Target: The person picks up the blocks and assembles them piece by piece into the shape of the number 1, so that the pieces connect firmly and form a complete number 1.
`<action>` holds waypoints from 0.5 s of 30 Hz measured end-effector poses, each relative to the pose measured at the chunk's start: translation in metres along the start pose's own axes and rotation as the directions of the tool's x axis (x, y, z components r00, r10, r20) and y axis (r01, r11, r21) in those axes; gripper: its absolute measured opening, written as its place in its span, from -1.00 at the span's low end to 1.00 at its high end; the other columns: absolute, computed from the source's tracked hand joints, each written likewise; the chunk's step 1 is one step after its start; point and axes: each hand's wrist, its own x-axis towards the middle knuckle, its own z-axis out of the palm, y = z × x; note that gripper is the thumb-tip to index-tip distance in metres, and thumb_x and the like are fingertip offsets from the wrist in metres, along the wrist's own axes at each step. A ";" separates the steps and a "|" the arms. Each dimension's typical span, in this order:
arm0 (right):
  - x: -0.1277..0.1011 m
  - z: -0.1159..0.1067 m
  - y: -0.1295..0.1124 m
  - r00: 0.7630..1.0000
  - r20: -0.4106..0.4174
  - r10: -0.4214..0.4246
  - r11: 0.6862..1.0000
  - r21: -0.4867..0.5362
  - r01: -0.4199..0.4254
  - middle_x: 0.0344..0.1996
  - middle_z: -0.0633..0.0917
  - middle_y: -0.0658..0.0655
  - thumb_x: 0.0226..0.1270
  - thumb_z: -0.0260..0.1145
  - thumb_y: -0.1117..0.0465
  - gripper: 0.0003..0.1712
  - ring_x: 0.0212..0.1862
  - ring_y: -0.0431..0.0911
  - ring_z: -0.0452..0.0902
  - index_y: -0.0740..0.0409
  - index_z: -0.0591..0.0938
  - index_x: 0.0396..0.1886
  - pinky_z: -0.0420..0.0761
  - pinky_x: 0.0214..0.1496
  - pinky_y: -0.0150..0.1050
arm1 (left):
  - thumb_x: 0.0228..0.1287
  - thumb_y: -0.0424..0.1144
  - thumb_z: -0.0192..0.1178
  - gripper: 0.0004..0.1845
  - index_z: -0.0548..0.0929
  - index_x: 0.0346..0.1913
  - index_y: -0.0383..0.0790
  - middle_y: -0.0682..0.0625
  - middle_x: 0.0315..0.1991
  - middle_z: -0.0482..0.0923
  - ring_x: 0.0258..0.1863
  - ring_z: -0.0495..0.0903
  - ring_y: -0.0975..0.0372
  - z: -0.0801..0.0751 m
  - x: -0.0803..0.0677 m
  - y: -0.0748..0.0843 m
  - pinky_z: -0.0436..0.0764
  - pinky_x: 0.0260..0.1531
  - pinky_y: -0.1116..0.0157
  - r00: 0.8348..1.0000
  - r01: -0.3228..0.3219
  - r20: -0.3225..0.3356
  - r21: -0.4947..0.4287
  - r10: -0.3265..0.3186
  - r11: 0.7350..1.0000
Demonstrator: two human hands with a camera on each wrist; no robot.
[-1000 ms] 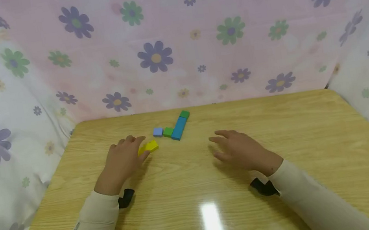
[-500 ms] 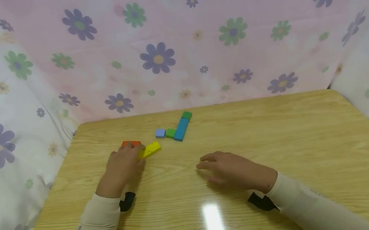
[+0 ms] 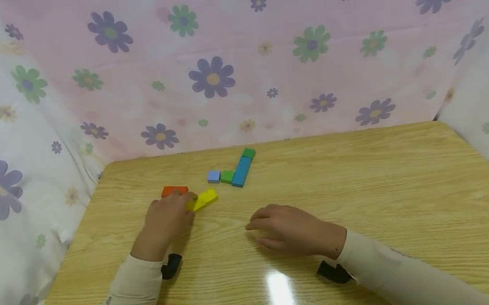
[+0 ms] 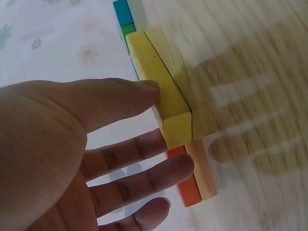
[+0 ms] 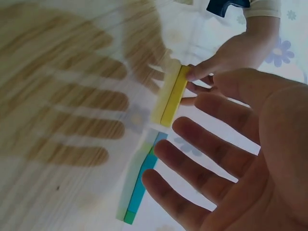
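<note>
My left hand (image 3: 173, 213) pinches the near end of a flat yellow block (image 3: 204, 199) that lies on the wooden table (image 3: 374, 196). In the left wrist view the thumb (image 4: 139, 91) lies on the yellow block (image 4: 154, 82), with the other fingers spread below it. An orange block (image 3: 174, 190) lies just beyond the left hand's knuckles. My right hand (image 3: 267, 225) is flat, palm down, fingers spread and holding nothing, low over the table to the right of the yellow block. From the right wrist, the yellow block (image 5: 174, 96) shows past the spread fingers (image 5: 202, 130).
Beyond the yellow block lie a lilac cube (image 3: 214, 176), a green cube (image 3: 227, 176), a long blue block (image 3: 241, 171) and a dark green cube (image 3: 249, 153), close together. Flowered cloth (image 3: 213, 72) walls in the table's back and both sides.
My right hand has drawn back toward me and to the left. The left hand pulled back a little, uncovering the orange block, and the yellow block shifted slightly.
</note>
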 end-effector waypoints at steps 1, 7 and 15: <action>0.001 0.000 -0.001 1.000 -0.001 0.005 1.000 0.000 -0.005 0.15 0.65 0.07 0.46 0.28 0.09 -0.61 0.18 -0.03 0.59 0.07 0.64 0.22 0.63 0.17 -0.10 | 0.25 -0.22 0.39 -0.57 0.65 0.18 -0.14 -0.18 -0.03 0.68 -0.16 0.69 -0.01 0.000 0.000 0.001 0.66 -0.25 -0.02 1.000 -0.004 0.000 0.002 0.004 1.000; 0.005 0.000 -0.002 0.999 -0.017 0.035 0.999 -0.018 -0.036 0.16 0.65 0.09 0.46 0.28 0.07 -0.60 0.19 -0.02 0.58 0.07 0.64 0.22 0.64 0.15 -0.09 | 0.22 -0.23 0.41 -0.58 0.67 0.15 -0.15 -0.15 -0.11 0.70 -0.30 0.69 0.06 0.002 0.003 0.003 0.65 -0.40 0.11 0.999 -0.036 -0.014 0.014 0.036 0.999; 0.004 -0.001 -0.002 0.997 -0.021 0.072 0.997 -0.009 -0.073 0.23 0.60 0.12 0.46 0.28 0.05 -0.56 0.25 0.02 0.55 0.07 0.61 0.25 0.63 0.19 -0.05 | 0.20 -0.24 0.43 -0.58 0.68 0.14 -0.17 -0.13 -0.16 0.67 -0.34 0.64 0.14 0.004 0.000 0.011 0.67 -0.31 0.15 0.996 -0.090 -0.019 -0.011 0.090 0.996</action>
